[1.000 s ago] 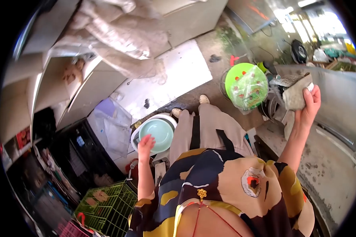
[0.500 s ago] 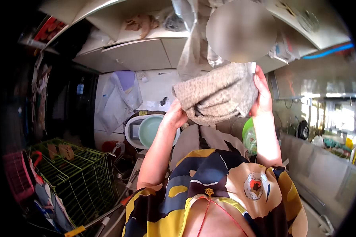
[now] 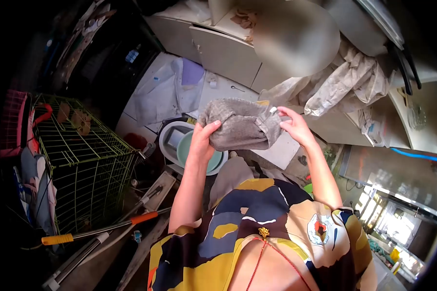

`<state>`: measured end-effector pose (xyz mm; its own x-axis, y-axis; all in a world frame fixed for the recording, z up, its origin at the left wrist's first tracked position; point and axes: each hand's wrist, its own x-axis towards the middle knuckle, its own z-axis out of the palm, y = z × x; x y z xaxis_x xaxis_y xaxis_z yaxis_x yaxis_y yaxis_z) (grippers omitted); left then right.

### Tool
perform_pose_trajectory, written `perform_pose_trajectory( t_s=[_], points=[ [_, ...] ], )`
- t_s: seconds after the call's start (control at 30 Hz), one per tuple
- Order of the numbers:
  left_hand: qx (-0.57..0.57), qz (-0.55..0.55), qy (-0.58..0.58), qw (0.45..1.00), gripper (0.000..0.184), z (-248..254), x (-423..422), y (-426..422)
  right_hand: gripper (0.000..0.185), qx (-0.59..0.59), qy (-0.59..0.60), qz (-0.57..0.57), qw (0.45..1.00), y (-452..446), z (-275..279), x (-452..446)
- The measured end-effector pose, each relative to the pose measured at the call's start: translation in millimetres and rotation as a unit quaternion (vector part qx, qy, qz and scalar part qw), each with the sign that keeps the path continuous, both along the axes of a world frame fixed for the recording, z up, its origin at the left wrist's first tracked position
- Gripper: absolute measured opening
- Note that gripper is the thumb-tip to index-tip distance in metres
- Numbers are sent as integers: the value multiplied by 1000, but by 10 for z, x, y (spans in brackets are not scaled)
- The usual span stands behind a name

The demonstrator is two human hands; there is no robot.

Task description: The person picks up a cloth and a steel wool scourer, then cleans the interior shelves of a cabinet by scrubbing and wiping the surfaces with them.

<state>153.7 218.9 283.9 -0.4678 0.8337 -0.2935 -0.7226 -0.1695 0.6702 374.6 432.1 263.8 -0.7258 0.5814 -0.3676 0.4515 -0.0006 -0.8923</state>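
Observation:
A folded piece of grey-brown knitted cloth (image 3: 240,125) is held up in front of my lap, with a small white tag on its right upper edge. My left hand (image 3: 204,140) grips its left end, thumb on top and the other fingers hidden underneath. At the right end, beside the tag, my right hand (image 3: 298,130) holds the edge between thumb and fingers. Below the cloth, on the floor, a pale green basin (image 3: 185,151) sits inside a larger white tub (image 3: 164,141).
On the left stands a green wire cage (image 3: 90,160), with an orange-and-yellow-handled pole (image 3: 102,231) in front. Ahead are white cabinets (image 3: 228,56) with crumpled pale fabric (image 3: 347,80) hanging over them. Plastic sheeting (image 3: 160,97) lies on the tiled floor.
My view has turned, so the cabinets now slant. The cloth is lower and turned, showing a darker, more compact fold. Both hands still hold its ends.

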Motion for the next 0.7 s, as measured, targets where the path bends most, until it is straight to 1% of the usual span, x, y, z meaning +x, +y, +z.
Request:
perform_pose_trajectory(
  t_s=[0.07, 0.1, 0.17, 0.2, 0.23, 0.27, 0.3, 0.33, 0.37, 0.4, 0.47, 0.5, 0.53, 0.57, 0.6, 0.67, 0.7],
  points=[
    [15, 7, -66, 998, 50, 38, 108, -9, 46, 56, -18, 67, 996, -113, -255, -121],
    [-7, -12, -58, 998, 52, -63, 142, -45, 42, -1, -16, 74, 997, -247, -228, -231],
    [-37, -20, -58, 997, 54, -243, 231, -124, 39, -164, -19, 89, 982, -492, -263, -455],
    [-58, -24, -67, 996, 55, -297, 261, -178, 37, -199, -40, 112, 973, -607, -381, -532],
    [-65, -21, -75, 995, 55, -344, 272, -229, 38, -226, -36, 132, 965, -731, -568, -574],
    [-73, 10, -95, 993, 55, -389, 283, -300, 39, -220, 32, 153, 963, -871, -839, -582],
    [-80, 41, -114, 989, 56, -431, 282, -385, 39, -218, -30, 198, 955, -915, -904, -596],
    [-88, 46, -120, 988, 56, -461, 255, -459, 39, -213, -90, 244, 942, -921, -970, -629],
    [-90, 79, -133, 984, 57, -476, 215, -537, 38, -253, -96, 246, 931, -936, -1150, -606],
    [-93, 112, -147, 978, 57, -487, 190, -622, 38, -262, -102, 250, 927, -932, -1306, -584],
    [-138, 159, -140, 968, 59, -539, 137, -765, 27, -307, -135, 189, 923, -845, -1675, -588],
    [-143, 183, -138, 963, 59, -582, 143, -815, 25, -268, -182, 179, 929, -769, -1973, -579],
    [-166, 201, -141, 955, 59, -638, 168, -877, 25, -275, -188, 183, 925, -680, -2340, -541],
    [-203, 208, -149, 945, 61, -767, 217, -1000, 25, -155, -176, 237, 943, -566, -2762, -512],
    [-210, 230, -153, 938, 62, -851, 275, -1046, 27, -33, -158, 288, 944, -438, -3157, -525],
    [-231, 272, -174, 918, 64, -1025, 419, -1118, 21, 44, -226, 280, 932, -216, -3798, -557],
    [-243, 290, -189, 906, 64, -1124, 508, -1142, 21, 80, -282, 305, 906, -106, -3938, -681]
  ],
)
